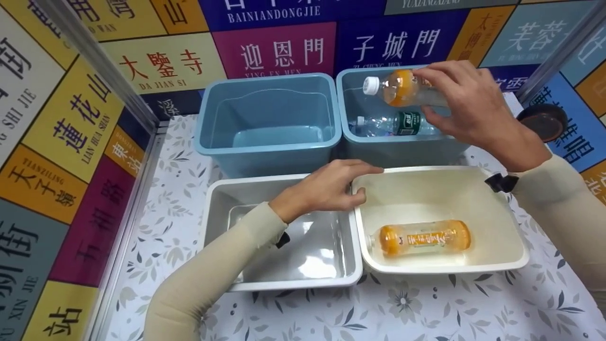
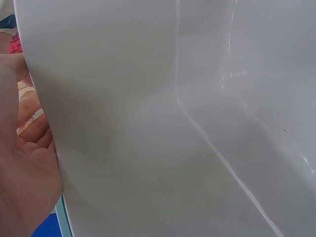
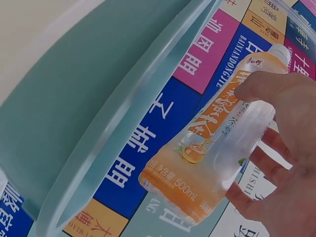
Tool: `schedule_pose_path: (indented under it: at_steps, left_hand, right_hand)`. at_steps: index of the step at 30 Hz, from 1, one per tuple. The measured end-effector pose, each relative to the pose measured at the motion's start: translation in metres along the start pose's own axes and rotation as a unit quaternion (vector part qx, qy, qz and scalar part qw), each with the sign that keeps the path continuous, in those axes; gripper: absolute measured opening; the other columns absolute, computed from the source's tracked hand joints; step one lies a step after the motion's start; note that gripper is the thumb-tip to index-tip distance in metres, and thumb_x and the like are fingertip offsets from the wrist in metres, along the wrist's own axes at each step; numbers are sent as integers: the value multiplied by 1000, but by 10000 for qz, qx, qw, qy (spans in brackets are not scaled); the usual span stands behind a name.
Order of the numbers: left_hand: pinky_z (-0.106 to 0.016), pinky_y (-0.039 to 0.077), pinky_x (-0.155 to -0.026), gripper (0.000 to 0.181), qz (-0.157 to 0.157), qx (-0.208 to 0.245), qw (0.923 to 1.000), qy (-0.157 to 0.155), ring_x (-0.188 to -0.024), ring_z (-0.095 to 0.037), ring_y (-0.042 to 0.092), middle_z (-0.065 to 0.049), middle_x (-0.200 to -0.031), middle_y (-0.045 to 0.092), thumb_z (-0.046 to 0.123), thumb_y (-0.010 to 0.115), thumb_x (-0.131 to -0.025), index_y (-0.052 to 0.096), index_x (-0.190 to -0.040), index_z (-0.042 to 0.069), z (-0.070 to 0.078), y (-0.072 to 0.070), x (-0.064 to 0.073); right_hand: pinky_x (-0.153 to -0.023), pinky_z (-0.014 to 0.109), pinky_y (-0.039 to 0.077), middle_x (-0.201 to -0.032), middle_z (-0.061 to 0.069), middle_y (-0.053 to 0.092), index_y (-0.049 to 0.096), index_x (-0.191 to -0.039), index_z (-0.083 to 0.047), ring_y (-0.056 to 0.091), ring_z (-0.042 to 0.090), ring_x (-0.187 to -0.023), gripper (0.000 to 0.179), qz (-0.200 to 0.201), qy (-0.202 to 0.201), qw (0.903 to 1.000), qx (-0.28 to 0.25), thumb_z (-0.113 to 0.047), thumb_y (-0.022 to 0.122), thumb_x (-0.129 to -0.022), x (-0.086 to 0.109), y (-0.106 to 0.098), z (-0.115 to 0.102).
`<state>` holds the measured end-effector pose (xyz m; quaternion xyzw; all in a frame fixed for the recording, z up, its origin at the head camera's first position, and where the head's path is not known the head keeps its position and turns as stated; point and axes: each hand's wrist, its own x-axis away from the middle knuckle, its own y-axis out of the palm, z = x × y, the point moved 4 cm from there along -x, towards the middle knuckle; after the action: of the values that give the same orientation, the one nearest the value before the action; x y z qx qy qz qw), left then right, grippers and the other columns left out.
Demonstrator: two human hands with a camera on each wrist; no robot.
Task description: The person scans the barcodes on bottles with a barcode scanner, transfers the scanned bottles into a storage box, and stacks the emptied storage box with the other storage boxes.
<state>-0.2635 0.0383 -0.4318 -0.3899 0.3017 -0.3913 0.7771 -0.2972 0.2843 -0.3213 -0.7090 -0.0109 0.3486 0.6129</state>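
While the right hand (image 1: 468, 104) holds one bottle with an orange label (image 1: 408, 90) between its thumb and fingers, the left hand (image 1: 331, 187) is down by the place where the two front bins meet, its fingers loosely bent and holding nothing. I cannot tell if those fingers touch the rim. The held bottle is up over the right blue bin (image 1: 397, 151), on its side, with its white cap pointing left. Four bins stand on the tabletop (image 1: 402, 303). Two are blue, side by side near the back edge: that right one and the left blue bin (image 1: 270, 163). Two more are nearer the front edge: a grey bin (image 1: 293, 285) on the left and a cream bin (image 1: 426, 189) on the right. Three bottles show. Besides the held one, one clear bottle with a green label (image 1: 402, 124) lies in the right blue bin, and one more orange bottle (image 1: 423, 237) lies in the cream bin, near its front edge. One dark round thing (image 1: 542, 122) is by the tabletop's back right corner.
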Motion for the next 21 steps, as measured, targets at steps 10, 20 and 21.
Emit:
schedule_pose_path:
  at_steps: [10, 20, 21]
  left_hand:
    - [-26, 48, -105, 53, 5, 61, 10000, 42, -123, -7, 58, 6, -143, 60, 26, 54, -91, 55, -144, 22, 0, 1, 1]
    - [-26, 49, -104, 54, 0, 59, 10000, 35, -123, -7, 58, 6, -142, 60, 27, 54, -91, 55, -144, 23, -1, 0, 0]
    - [-26, 49, -104, 54, -2, 68, 10000, 32, -123, -7, 58, 5, -142, 60, 27, 54, -91, 55, -145, 24, -1, 0, 0]
  right_hand:
    - [-107, 61, 39, -147, 10, 51, 43, -152, -29, 46, 35, -135, 79, -41, -152, 9998, -89, -20, 79, -83, -15, 11, -11]
    - [-98, 57, 43, -147, 10, 52, 43, -152, -28, 46, 33, -133, 77, -94, -250, 9996, -78, -20, 78, -84, -36, 25, -15]
    - [-98, 57, 43, -147, 9, 51, 43, -152, -29, 46, 33, -133, 77, -123, -255, 9996, -91, -21, 78, -85, -39, 26, -16]
